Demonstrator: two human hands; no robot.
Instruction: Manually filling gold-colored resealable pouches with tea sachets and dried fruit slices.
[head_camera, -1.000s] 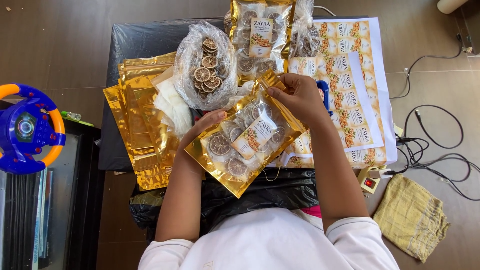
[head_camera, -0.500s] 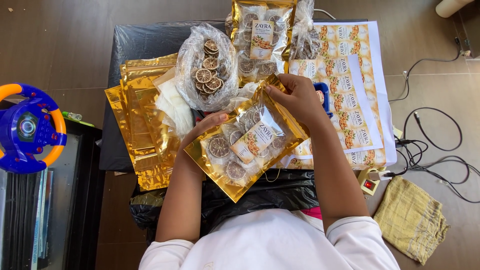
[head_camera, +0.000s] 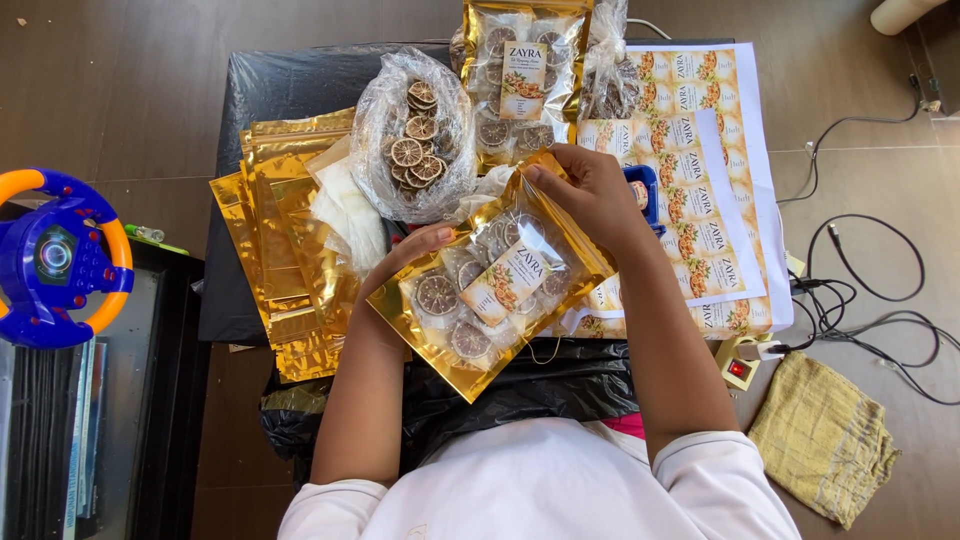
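Note:
Both my hands hold a gold pouch (head_camera: 480, 300) with a clear front, filled with dried citrus slices and bearing a label. My left hand (head_camera: 410, 252) supports its left upper edge from behind. My right hand (head_camera: 585, 190) pinches the pouch's top edge at the upper right. The pouch is tilted, its bottom corner pointing toward my lap.
A clear plastic bag of dried citrus slices (head_camera: 418, 140) lies on the black-covered table (head_camera: 270, 90). A stack of empty gold pouches (head_camera: 285, 240) is at left, filled pouches (head_camera: 520, 75) at the back, label sheets (head_camera: 700, 170) at right. On the floor: a toy steering wheel (head_camera: 60, 258), cables, a yellow cloth (head_camera: 825, 435).
The pouch stays between my hands; my right fingers have shifted slightly along its top edge. Otherwise little has moved.

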